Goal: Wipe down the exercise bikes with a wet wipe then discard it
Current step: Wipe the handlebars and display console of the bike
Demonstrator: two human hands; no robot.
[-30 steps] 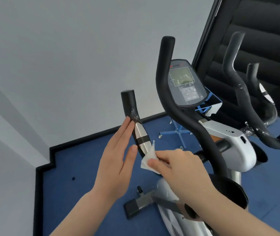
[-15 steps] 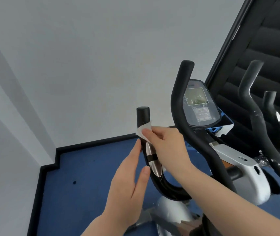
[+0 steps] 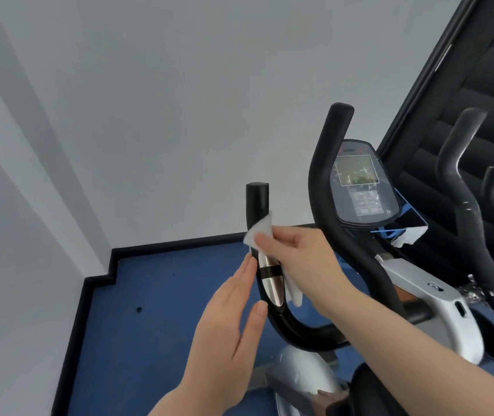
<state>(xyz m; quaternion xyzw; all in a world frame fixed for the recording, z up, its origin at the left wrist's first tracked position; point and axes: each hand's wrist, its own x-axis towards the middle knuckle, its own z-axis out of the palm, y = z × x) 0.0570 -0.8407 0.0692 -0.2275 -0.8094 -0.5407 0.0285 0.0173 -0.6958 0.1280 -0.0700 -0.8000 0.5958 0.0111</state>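
So the wet wipe [image 3: 260, 233] is wrapped on the left handlebar [image 3: 257, 205] of the exercise bike [image 3: 420, 283], just under its black tip, with a loose tail hanging down behind the chrome sensor [image 3: 270, 282]. Our right hand [image 3: 302, 262] pinches it there, fingers curled around the bar. Our left hand [image 3: 227, 331] sits at about 7 o'clock from the wipe, fingers straight and together, fingertips touching the bar beside the sensor. The console [image 3: 360, 187] is off at 3 o'clock, a second bike [image 3: 462, 187] further right, blue floor [image 3: 155, 295] below.
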